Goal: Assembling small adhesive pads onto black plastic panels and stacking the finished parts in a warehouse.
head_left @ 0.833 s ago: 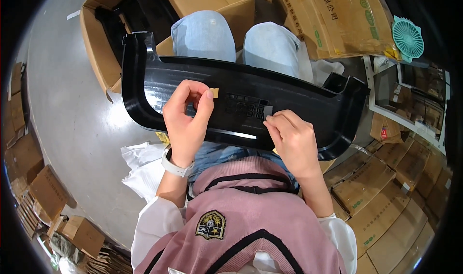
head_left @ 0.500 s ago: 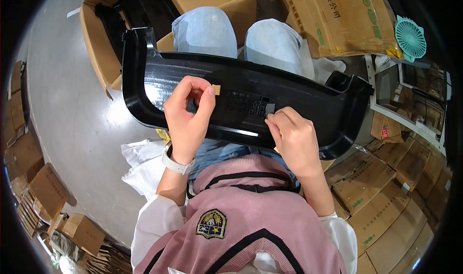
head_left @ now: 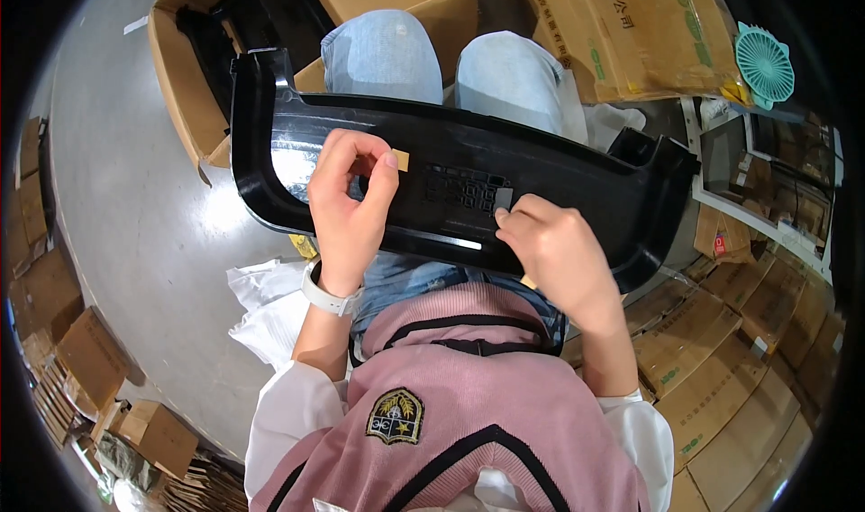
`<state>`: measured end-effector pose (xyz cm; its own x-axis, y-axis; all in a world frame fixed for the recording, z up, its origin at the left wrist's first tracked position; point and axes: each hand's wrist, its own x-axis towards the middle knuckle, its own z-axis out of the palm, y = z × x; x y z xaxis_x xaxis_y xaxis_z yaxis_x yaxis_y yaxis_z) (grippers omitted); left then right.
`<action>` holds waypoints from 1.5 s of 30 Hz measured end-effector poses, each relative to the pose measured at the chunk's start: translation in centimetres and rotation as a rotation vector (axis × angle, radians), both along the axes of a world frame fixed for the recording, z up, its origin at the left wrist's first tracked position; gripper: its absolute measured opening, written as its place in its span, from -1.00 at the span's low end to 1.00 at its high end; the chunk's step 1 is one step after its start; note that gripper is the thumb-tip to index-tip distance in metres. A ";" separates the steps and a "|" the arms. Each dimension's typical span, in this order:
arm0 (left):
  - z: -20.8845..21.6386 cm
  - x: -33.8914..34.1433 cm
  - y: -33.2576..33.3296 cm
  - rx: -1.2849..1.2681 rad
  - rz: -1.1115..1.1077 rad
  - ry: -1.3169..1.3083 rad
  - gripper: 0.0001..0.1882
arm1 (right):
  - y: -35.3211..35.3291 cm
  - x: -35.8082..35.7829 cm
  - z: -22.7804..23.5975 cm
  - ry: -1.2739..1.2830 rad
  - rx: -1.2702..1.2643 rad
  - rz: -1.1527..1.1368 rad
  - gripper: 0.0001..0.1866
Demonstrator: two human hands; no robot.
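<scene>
Across my lap lies a long black plastic panel (head_left: pixel 577 183) with raised, curved ends. Its middle carries a patch of moulded small squares and characters (head_left: pixel 464 187). My left hand (head_left: pixel 351 210), above the panel's left half, pinches a small tan square piece (head_left: pixel 401 160) between thumb and forefinger. Thumb and fingers of my right hand (head_left: pixel 563 251) close on the lower end of a small grey strip (head_left: pixel 505 199), beside the moulded patch. Another tan bit (head_left: pixel 529 281) shows under the right hand; what it belongs to is hidden.
Beyond my knees stands an open cardboard box (head_left: pixel 180 106) with black plastic parts (head_left: pixel 270 16) in it. A large carton (head_left: pixel 631 34) is at the far right, beside a teal round fan-like object (head_left: pixel 764 65). Flattened cartons (head_left: pixel 712 377) lie at right, white sheeting (head_left: pixel 266 300) at left.
My right hand has shifted slightly right and turned, and the grey strip has moved up a little with it. The left hand keeps its pinch on the tan piece, barely moved.
</scene>
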<state>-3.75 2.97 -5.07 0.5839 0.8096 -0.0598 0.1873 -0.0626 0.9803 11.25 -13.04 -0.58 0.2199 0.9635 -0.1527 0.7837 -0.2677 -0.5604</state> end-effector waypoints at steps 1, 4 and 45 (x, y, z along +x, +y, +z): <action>0.0 0.2 0.0 0.011 0.013 -0.064 -0.97 | 0.0 0.7 0.3 0.181 0.029 -0.008 -0.85; 0.5 0.7 0.1 -0.020 -0.009 -0.233 -0.96 | -0.8 1.7 1.3 0.622 0.113 -0.438 -0.88; 8.3 0.3 -5.9 -0.140 -1.118 -0.487 -0.74 | -8.4 10.0 21.7 -0.971 0.348 0.118 -0.76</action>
<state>-3.44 -2.94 3.25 0.9385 -0.1467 0.3125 -0.2897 0.1574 0.9441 21.27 -21.40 21.12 0.0012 0.9438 0.3306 0.9498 -0.1045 0.2950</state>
